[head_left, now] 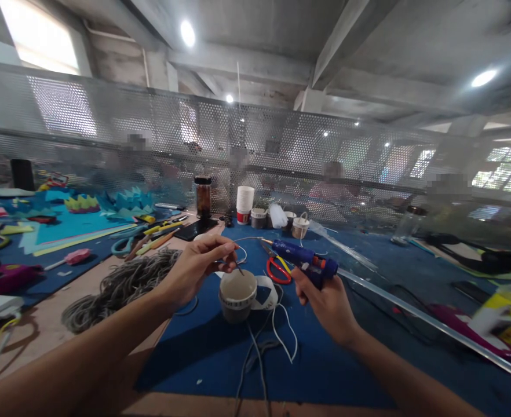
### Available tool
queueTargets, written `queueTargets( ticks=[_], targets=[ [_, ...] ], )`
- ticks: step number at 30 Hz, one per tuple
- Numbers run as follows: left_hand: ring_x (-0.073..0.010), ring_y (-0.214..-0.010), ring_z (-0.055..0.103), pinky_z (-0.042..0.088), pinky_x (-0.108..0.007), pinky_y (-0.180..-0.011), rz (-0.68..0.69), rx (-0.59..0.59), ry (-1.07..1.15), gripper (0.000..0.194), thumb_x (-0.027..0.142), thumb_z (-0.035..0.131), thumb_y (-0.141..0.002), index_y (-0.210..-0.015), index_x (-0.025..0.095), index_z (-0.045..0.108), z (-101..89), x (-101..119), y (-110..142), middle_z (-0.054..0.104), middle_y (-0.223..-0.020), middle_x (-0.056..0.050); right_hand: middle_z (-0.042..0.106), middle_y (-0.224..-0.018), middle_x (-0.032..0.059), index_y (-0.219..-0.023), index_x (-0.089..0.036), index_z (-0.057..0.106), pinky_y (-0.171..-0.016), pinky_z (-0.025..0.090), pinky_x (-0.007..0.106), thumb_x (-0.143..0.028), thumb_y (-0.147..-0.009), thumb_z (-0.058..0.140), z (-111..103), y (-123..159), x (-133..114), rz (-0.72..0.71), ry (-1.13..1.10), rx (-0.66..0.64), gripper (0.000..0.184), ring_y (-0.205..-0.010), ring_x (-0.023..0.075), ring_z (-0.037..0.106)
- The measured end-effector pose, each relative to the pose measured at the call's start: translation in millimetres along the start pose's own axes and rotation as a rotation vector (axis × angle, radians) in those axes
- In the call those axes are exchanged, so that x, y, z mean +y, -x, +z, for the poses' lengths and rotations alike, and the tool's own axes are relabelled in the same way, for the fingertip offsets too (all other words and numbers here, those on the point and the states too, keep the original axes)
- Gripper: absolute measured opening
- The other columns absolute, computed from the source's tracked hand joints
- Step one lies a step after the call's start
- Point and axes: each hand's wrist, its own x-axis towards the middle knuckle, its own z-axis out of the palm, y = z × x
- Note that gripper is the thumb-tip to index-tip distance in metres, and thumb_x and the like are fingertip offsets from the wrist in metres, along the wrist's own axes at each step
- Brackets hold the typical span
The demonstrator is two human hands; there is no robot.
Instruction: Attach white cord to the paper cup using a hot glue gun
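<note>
A thin cord (240, 267) is pinched between the fingertips of my left hand (210, 258), its end hanging over a small cup (237, 313). The cup stands upright on the blue mat, with a lettered band around it that trails off to the right as a ribbon (265, 294). My right hand (322, 304) is wrapped around a blue glue gun (296, 255), its nozzle pointing left toward my left hand. A fine strand spans the gap near the nozzle; whether it is cord or glue I cannot tell. A long clear glue stick (412, 315) extends from the gun's back.
Grey cord (129, 284) lies bundled left of the cup. Red-handled scissors (278, 271) rest behind it. Further back are stacked paper cups (245, 202), a dark-lidded jar (203, 197), a phone (196, 228) and small cups (299, 227). A perforated metal screen (273, 139) borders the table.
</note>
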Motion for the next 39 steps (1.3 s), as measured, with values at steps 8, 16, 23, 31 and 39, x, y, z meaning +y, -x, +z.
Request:
queueTargets(
  ticks=[8, 16, 23, 31, 39],
  targets=[
    [-0.0125, -0.064, 0.058, 0.045, -0.023, -0.058, -0.004, -0.008, -0.010, 0.015, 0.034, 0.070, -0.080, -0.079, 0.019, 0.072, -3.1, -1.2, -0.6, 0.067, -0.074, -0.004, 0.056, -0.056, -0.0023, -0.076, -0.019, 0.063, -0.051, 0.047, 0.025, -0.048, -0.089, 0.059, -0.4, -0.8, -1.4, 0.002, -0.005, 0.004, 0.032, -0.049, 0.0119, 0.055],
    [-0.0141, -0.063, 0.058, 0.045, -0.025, -0.057, -0.010, 0.007, -0.042, 0.017, 0.036, 0.071, -0.079, -0.079, 0.019, 0.070, -2.8, 0.3, 0.2, 0.067, -0.073, -0.004, 0.055, -0.055, -0.0021, -0.066, -0.019, 0.058, -0.050, 0.047, 0.024, -0.051, -0.088, 0.059, -0.9, -0.2, -7.6, 0.036, -0.030, 0.002, 0.039, -0.048, 0.0117, 0.054],
    [-0.0136, -0.063, 0.057, 0.044, -0.024, -0.056, 0.001, 0.003, -0.035, 0.018, 0.036, 0.072, -0.078, -0.080, 0.018, 0.070, -4.5, -0.4, -1.1, 0.066, -0.074, -0.004, 0.055, -0.056, -0.0023, -0.066, -0.019, 0.058, -0.050, 0.046, 0.023, -0.050, -0.089, 0.058, -1.4, -0.3, -4.0, 0.030, -0.044, -0.026, 0.038, -0.048, 0.0112, 0.054],
    [-0.0122, -0.063, 0.057, 0.044, -0.023, -0.057, -0.009, -0.015, -0.023, 0.015, 0.034, 0.071, -0.080, -0.079, 0.019, 0.071, -4.2, -0.7, -0.2, 0.066, -0.074, -0.003, 0.055, -0.057, -0.0025, -0.066, -0.018, 0.057, -0.050, 0.045, 0.023, -0.049, -0.090, 0.057, -1.7, 0.0, -5.9, 0.042, -0.077, -0.060, 0.039, -0.048, 0.0100, 0.054],
    [-0.0107, -0.063, 0.057, 0.044, -0.021, -0.058, -0.006, -0.024, -0.037, 0.015, 0.033, 0.068, -0.083, -0.080, 0.019, 0.071, -4.6, -0.5, -0.1, 0.066, -0.074, -0.003, 0.053, -0.054, -0.0022, -0.060, -0.017, 0.054, -0.050, 0.042, 0.021, -0.050, -0.092, 0.053, -2.7, -1.7, -6.3, 0.051, -0.093, -0.102, 0.046, -0.047, 0.0083, 0.052]
  ],
)
